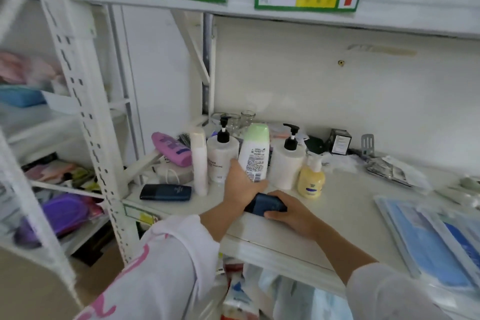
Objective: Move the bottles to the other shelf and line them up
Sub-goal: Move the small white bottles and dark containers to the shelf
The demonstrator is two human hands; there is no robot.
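Note:
On the white shelf (337, 202) stand several bottles. My left hand (239, 184) grips the white bottle with a green cap (255, 150), which is upside down and tilted. My right hand (288, 210) holds a dark blue bottle (265, 206) lying near the shelf's front edge. Around them stand a white pump bottle (220, 153), a second white pump bottle (288, 161), a yellow pump bottle (310, 179) and a tall white tube (198, 161). A purple bottle (172, 149) and another dark blue bottle (166, 192) lie at the left.
Glass jars (240, 119) stand at the back of the shelf, a black box (340, 141) and foil packets (389, 171) to the right. Blue packaged goods (436, 239) lie at the front right. A white slotted upright (85, 112) separates this shelf from the neighbouring rack of purple and pink items.

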